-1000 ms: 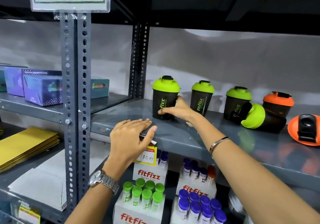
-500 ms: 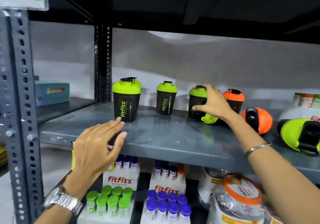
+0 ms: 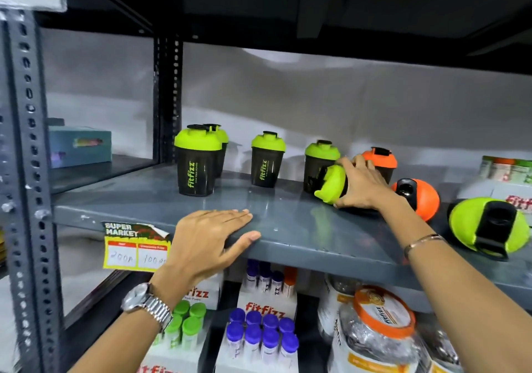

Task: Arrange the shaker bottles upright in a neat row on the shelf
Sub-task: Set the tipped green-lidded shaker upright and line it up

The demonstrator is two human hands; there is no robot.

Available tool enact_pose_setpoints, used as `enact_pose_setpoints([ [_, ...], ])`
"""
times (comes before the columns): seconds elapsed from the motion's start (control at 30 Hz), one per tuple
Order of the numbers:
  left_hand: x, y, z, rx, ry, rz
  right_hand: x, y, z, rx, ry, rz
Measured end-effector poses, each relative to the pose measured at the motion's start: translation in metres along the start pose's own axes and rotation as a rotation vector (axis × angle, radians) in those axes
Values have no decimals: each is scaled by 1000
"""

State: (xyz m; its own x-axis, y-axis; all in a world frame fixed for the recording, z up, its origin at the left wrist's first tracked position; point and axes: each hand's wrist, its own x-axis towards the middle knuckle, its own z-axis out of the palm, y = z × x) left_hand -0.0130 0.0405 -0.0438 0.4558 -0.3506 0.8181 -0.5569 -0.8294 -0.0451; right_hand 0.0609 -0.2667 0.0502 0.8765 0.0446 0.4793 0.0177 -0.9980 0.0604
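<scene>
On the grey shelf (image 3: pixel 288 228) several black shaker bottles stand upright: a front green-lidded shaker (image 3: pixel 197 161) with another half hidden behind it, a second green-lidded shaker (image 3: pixel 266 159), a third green-lidded shaker (image 3: pixel 319 156) and an orange-lidded shaker (image 3: pixel 381 161). My right hand (image 3: pixel 359 184) is closed around a tipped green-lidded shaker (image 3: pixel 331 184) lying on its side. Further right lie a tipped orange-lidded shaker (image 3: pixel 420 198) and another tipped green-lidded shaker (image 3: pixel 489 227). My left hand (image 3: pixel 207 240) rests flat on the shelf's front edge, fingers together, thumb under the lip.
Perforated steel uprights (image 3: pixel 27 171) frame the shelf at left. A price label (image 3: pixel 135 246) hangs on the shelf edge. Below are cartons of small tubes (image 3: pixel 259 332) and a plastic jar with an orange lid (image 3: pixel 383 329). A teal box (image 3: pixel 79 145) sits on the neighbouring shelf.
My right hand moved from the front upright shaker rightward and has closed on the tipped green-lidded shaker. My left hand settled onto the shelf edge. The view shifted right.
</scene>
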Motion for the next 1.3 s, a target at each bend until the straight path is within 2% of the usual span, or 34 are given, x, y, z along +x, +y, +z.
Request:
enact_pose_setpoints([
  [0.13,-1,0,-6,-27,-3,-3,-4,-35,-12,83,102,-73],
  [0.27,0,-8,-15,-41,44,-85,0,-83,-20,476,209,-15],
  [0.4,-4,-14,-19,18,3,-98,11,-120,-15,870,172,115],
  [0.5,-7,-14,-17,34,-34,-99,15,-128,-8,1008,147,204],
  [0.67,-9,-15,-11,-2,3,-109,11,-130,0,1079,126,255],
  [0.77,-9,-16,-10,-20,11,-106,7,-138,4,937,92,273],
  [0.87,-9,-18,-9,-32,11,-110,6,-147,7,824,154,301],
  [0.93,-9,-18,-8,-36,20,-112,10,-144,7,907,144,296],
  [1.07,-9,-19,-7,-45,32,-115,13,-133,10,1152,5,273],
  [1.3,-10,-21,-4,-45,65,-94,14,-135,22,1141,-71,253],
])
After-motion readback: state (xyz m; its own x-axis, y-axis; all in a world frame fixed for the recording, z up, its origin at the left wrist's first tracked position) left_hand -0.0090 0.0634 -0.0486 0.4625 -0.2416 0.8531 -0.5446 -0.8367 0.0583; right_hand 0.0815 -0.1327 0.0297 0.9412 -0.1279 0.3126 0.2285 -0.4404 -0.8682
